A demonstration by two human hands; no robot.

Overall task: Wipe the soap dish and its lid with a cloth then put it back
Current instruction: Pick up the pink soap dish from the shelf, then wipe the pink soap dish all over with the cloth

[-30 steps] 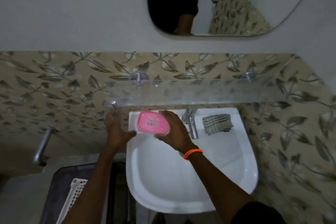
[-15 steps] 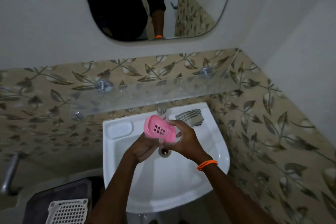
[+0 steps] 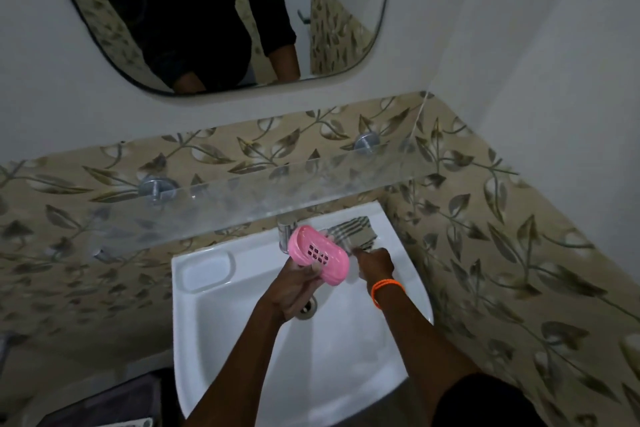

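Note:
The pink soap dish [image 3: 317, 258], with slots in its base, is tilted above the white sink [image 3: 194, 322], just in front of the tap [image 3: 284, 232]. My left hand [image 3: 294, 288] grips it from below. A separate lid cannot be made out. The striped grey cloth [image 3: 351, 230] lies blurred on the sink's back right corner. My right hand [image 3: 375, 262], with an orange band at the wrist, is closed on the cloth's near edge.
A moulded soap recess [image 3: 206, 269] sits at the sink's back left. A glass shelf [image 3: 242, 201] juts out above the tap. A mirror [image 3: 346, 10] hangs higher on the wall. The patterned tile wall closes in on the right. A dark basket [image 3: 104, 406] stands at lower left.
My right hand let go of the soap dish and moved right to the cloth. The dish passed into my left hand alone and came over the basin from the left.

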